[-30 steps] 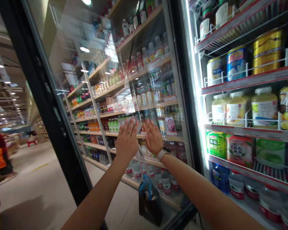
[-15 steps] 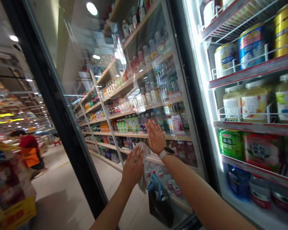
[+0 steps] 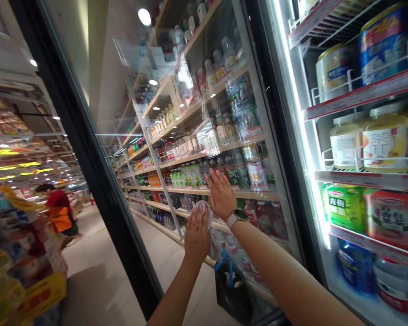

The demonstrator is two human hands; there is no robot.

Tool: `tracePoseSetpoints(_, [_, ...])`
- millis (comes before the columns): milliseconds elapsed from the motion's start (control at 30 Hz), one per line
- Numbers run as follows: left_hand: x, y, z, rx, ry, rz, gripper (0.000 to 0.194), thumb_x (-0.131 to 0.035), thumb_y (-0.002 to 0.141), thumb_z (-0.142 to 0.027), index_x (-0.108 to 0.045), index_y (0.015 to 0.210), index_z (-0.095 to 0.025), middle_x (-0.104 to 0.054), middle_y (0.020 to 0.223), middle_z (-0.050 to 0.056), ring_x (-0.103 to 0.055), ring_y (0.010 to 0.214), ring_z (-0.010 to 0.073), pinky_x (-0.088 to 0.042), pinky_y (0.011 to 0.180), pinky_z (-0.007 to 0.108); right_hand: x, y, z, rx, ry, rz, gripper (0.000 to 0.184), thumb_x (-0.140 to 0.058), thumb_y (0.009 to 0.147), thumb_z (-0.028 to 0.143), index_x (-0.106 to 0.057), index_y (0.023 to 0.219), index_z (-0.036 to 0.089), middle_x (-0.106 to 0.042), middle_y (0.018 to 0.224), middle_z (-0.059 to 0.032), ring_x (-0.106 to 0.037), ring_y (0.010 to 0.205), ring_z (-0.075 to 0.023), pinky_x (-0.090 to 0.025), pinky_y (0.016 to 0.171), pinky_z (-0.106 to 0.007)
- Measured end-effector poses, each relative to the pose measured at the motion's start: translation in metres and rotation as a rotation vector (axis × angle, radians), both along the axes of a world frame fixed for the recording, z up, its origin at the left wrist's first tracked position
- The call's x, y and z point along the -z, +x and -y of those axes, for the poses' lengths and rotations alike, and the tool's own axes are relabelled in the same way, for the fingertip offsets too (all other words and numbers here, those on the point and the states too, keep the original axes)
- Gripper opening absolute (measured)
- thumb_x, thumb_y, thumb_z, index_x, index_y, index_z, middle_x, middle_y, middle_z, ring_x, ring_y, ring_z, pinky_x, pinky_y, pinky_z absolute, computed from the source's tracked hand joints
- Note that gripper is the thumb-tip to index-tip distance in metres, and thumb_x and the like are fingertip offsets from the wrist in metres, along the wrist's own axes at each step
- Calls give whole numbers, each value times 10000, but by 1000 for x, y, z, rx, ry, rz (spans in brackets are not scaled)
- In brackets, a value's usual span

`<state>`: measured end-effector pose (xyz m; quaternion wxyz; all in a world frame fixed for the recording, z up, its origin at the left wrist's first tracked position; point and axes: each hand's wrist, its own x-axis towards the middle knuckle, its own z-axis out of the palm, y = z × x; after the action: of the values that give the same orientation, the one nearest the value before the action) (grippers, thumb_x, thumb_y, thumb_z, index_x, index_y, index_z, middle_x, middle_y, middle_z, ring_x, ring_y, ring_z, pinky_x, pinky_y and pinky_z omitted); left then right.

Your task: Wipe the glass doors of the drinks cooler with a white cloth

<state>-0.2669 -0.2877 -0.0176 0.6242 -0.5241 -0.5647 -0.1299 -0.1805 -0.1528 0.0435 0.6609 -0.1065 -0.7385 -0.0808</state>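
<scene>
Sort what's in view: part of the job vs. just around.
Part of the job: left hand, white cloth, glass door, right hand flat on that glass.

Just around: black bag with blue straps, bottled drinks, shelved tins, person in orange vest.

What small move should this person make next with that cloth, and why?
Probably wipe upward across the glass door with the left hand, because the white cloth lies against the pane under that hand, while the right hand rests flat on the glass, seemingly steadying the door.
</scene>
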Motion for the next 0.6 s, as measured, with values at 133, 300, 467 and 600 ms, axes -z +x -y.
tracePoseSetpoints(133, [1,-8,2,21,-22,-13,641,-367,922,-88,-210,1543,-108,-412,1522,151,-229,1485,252,-278,1201,423,0,0,0,38,10,-4,594,-403,899,178,-389,1492,145,-364,1574,-98,-220,1497,-225,-214,1200,-434])
tracePoseSetpoints(300, [-77,0,-21,48,109,96,635,-412,931,-157,-235,1540,-118,-323,1571,159,-185,1499,266,-244,1217,463,1,-1,-1,36,0,16,594,-415,896,180,-395,1489,151,-368,1573,-96,-205,1501,-221,-213,1200,-431])
tracePoseSetpoints(467, [-89,16,-36,84,165,203,614,-432,950,-237,-265,1532,-136,-306,1583,158,-176,1503,278,-243,1216,497,2,1,-2,19,9,17,592,-415,906,182,-379,1496,149,-371,1571,-100,-192,1504,-212,-209,1204,-423])
tracePoseSetpoints(600, [-23,21,-25,41,86,161,594,-402,935,-172,-293,1514,-100,-366,1550,181,-181,1500,277,-305,1189,483,2,3,-3,15,10,21,577,-403,919,178,-380,1495,158,-381,1566,-95,-205,1499,-206,-199,1207,-422])
